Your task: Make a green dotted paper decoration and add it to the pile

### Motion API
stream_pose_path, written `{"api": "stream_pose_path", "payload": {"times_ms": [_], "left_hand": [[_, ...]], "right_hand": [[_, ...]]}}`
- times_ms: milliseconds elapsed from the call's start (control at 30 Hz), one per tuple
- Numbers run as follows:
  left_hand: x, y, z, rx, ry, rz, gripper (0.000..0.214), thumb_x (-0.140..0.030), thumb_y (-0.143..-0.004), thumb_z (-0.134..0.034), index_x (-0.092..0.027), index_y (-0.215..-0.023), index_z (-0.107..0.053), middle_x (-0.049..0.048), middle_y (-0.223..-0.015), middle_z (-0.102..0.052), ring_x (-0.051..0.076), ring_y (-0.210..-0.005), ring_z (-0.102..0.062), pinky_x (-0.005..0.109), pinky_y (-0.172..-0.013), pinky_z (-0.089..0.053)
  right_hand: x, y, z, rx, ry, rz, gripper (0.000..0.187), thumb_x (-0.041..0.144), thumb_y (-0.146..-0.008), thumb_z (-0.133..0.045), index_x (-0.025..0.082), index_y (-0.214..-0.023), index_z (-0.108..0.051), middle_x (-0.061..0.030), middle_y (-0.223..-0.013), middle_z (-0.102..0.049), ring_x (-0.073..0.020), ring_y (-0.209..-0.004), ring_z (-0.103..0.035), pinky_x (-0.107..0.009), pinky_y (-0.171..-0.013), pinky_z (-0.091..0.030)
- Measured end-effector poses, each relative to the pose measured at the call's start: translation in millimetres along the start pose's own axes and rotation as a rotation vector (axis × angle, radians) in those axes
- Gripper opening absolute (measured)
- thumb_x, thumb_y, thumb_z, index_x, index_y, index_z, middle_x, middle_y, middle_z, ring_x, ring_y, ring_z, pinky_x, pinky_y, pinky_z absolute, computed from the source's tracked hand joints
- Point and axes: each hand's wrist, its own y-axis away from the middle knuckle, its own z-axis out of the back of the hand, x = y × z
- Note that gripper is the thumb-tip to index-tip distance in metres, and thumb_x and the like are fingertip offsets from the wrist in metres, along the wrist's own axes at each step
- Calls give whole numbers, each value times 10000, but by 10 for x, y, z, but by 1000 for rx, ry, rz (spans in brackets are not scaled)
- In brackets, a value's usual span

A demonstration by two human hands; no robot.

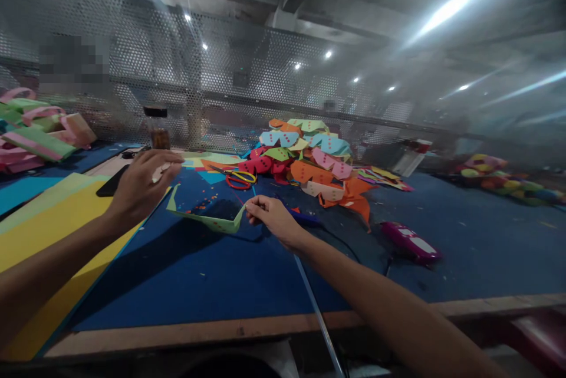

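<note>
My right hand pinches one end of a light green folded paper shape, which hangs just above the blue table cover. My left hand hovers above the shape's left tip, fingers bent and partly spread, with small pale bits against the fingertips that I cannot make out. Red-and-yellow scissors lie just behind the green shape.
A heap of coloured dotted paper shapes sits at the table's middle back. Yellow sheets lie at the left, with a black phone beside them. A magenta tool with a cord lies at the right. Perforated metal screen behind.
</note>
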Motion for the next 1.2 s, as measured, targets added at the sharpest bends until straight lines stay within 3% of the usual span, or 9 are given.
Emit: {"api": "stream_pose_path", "payload": {"times_ms": [100,233,300,433,567,667,800,967,1200], "left_hand": [[129,7,67,104,123,260,454,-542,-969,-459,-185,-1180,-644,88,-1326,-630,335,-1290,-517,476,-1155,-337],[317,63,62,304,286,382,636,-677,-930,-401,-168,-1234,-632,155,-1305,-691,330,-1211,-632,479,-1006,-520],[375,83,59,415,363,409,663,-713,-905,-414,-192,-1233,-659,151,-1282,-720,322,-1184,-667,449,-943,-569],[422,83,106,621,396,429,594,-670,-783,-646,-266,-1215,-705,99,-1260,-749,339,-1190,-665,397,-932,-572],[447,71,162,787,425,377,740,-539,-775,-705,-300,-1452,-525,79,-1251,-751,318,-1235,-643,374,-973,-543],[470,74,156,833,445,323,827,-451,-765,-741,-321,-1519,-426,68,-1283,-725,297,-1274,-612,361,-1002,-516],[514,75,101,835,430,302,700,-439,-775,-730,-299,-1437,-549,71,-1228,-740,278,-1163,-664,342,-933,-532],[584,72,73,755,406,344,432,-479,-784,-719,-292,-1173,-750,37,-1060,-787,261,-997,-706,317,-835,-538],[535,79,95,724,489,445,345,-493,-781,-743,-273,-1043,-784,15,-926,-792,224,-884,-707,276,-769,-540]], "right_hand": [[-27,-14,-14,-17,-15,-14,294,435,-807,-717,155,-844,-640,9,-715,-611,-106,-613,-574,-243,-606,-480],[-57,-25,-20,-41,-35,-27,291,438,-796,-731,166,-834,-634,9,-712,-609,-110,-605,-567,-237,-560,-470],[-66,-28,-8,-53,-42,-29,293,441,-790,-737,168,-823,-633,4,-718,-609,-111,-604,-563,-237,-549,-468],[-76,-36,28,-85,-60,-29,298,451,-783,-729,171,-825,-635,2,-736,-602,-109,-617,-562,-230,-538,-463],[-76,-42,45,-93,-80,-32,314,465,-770,-737,171,-819,-636,-2,-752,-605,-106,-624,-564,-222,-531,-457],[-73,-43,42,-95,-86,-37,314,464,-771,-737,171,-810,-633,-2,-745,-605,-102,-613,-559,-216,-521,-451],[-63,-52,41,-95,-75,-39,294,447,-780,-723,170,-805,-629,2,-739,-602,-91,-585,-547,-209,-504,-445],[-52,-53,49,-85,-43,-30,264,422,-800,-704,171,-809,-622,8,-730,-596,-90,-572,-546,-206,-496,-448],[-36,-37,49,-48,18,-24,210,383,-851,-662,177,-831,-624,15,-738,-607,-81,-558,-557,-193,-494,-456]]}}
